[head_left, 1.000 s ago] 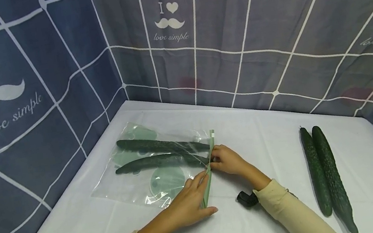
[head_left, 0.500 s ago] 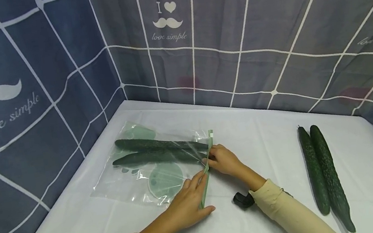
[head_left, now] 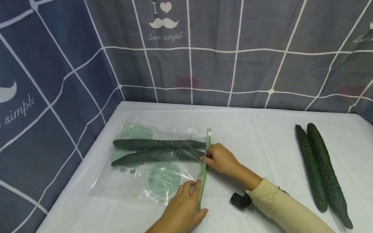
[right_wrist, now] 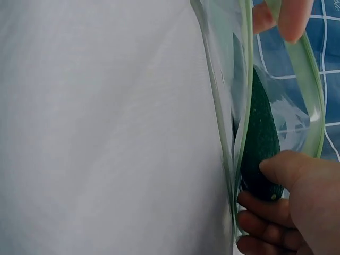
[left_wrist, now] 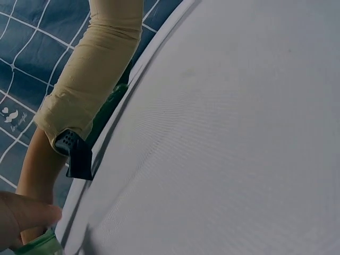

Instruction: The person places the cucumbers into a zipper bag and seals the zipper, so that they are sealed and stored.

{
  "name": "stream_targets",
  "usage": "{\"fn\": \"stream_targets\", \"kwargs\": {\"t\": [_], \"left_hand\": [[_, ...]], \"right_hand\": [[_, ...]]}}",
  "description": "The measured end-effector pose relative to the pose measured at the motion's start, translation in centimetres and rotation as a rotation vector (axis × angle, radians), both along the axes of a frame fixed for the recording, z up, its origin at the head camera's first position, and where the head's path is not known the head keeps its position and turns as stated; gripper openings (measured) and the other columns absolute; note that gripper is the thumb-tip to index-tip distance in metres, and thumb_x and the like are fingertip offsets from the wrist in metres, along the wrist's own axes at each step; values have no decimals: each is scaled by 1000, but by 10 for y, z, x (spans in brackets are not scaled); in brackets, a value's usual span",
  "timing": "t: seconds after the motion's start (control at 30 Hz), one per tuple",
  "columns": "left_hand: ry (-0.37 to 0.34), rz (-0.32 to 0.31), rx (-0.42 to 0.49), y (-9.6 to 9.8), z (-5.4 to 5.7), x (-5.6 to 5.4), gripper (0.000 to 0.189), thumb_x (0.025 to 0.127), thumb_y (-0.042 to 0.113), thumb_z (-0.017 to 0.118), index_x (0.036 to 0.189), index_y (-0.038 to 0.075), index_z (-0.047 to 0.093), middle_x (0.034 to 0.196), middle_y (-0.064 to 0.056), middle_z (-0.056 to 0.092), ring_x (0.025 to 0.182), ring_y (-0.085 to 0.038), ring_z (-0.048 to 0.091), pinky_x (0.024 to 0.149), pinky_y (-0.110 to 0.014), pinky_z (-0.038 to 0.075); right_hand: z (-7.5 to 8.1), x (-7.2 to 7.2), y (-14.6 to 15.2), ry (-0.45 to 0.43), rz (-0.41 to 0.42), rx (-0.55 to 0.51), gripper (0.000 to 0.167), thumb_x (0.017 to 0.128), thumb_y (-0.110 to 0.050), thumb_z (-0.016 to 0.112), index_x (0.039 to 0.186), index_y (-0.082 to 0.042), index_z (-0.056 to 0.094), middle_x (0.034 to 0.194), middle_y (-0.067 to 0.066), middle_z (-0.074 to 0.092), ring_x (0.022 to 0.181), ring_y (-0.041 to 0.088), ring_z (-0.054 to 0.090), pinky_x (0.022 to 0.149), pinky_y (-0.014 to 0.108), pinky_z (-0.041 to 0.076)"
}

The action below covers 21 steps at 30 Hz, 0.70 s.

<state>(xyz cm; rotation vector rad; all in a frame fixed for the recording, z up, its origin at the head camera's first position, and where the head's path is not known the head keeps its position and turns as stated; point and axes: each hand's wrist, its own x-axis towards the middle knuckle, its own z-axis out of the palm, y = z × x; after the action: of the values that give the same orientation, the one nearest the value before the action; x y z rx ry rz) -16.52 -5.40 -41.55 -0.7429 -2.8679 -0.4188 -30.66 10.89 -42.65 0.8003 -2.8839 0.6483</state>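
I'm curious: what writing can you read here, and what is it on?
"I", "love simple", with heart and moustache: the curtain, middle.
"love simple": the curtain, left; its "I" is mostly cut off.
"I", "love simple": the curtain, right; faint, heart cut off.
Left wrist view: curtain lettering too small to read surely.
Right wrist view: corner letters too cut off to read.
Bag: green print, no words I can make out.

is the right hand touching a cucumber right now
Touching. The right wrist view shows it plainly: the right hand has its thumb pressed on a cucumber, near its end.
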Motion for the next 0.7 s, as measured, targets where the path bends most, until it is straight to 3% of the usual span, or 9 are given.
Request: {"fn": "stream_targets", "kwargs": {"t": [0.17,0.4,0.57,0.7], "left_hand": [[-27,-39,65,6,1,-4,70,79,34,69,130,-6,44,120,-17,47,99,-23,57,75,-27,52],[-38,-10,126,9,-1,-6,70,77,32,71,131,-4,44,118,-15,46,96,-22,57,72,-29,51],[7,5,156,9,0,-8,70,75,33,72,130,-2,47,115,-12,47,95,-22,55,72,-31,51],[18,29,176,8,1,-8,71,73,35,74,129,0,47,115,-11,47,94,-21,55,70,-32,50]], "right_hand": [[3,1,7,-46,-73,16,28,85,-32,62,70,-8,63,72,0,54,69,15,46,59,26,39],[3,4,23,-112,-121,-2,23,80,-33,67,78,-10,67,74,-1,53,71,14,45,62,26,39],[11,13,54,-132,-162,-6,26,81,-30,67,96,-8,68,81,3,57,79,18,50,69,32,43],[19,29,90,-116,-258,36,33,82,-28,66,106,-5,64,89,9,59,86,26,52,72,39,45]]}}
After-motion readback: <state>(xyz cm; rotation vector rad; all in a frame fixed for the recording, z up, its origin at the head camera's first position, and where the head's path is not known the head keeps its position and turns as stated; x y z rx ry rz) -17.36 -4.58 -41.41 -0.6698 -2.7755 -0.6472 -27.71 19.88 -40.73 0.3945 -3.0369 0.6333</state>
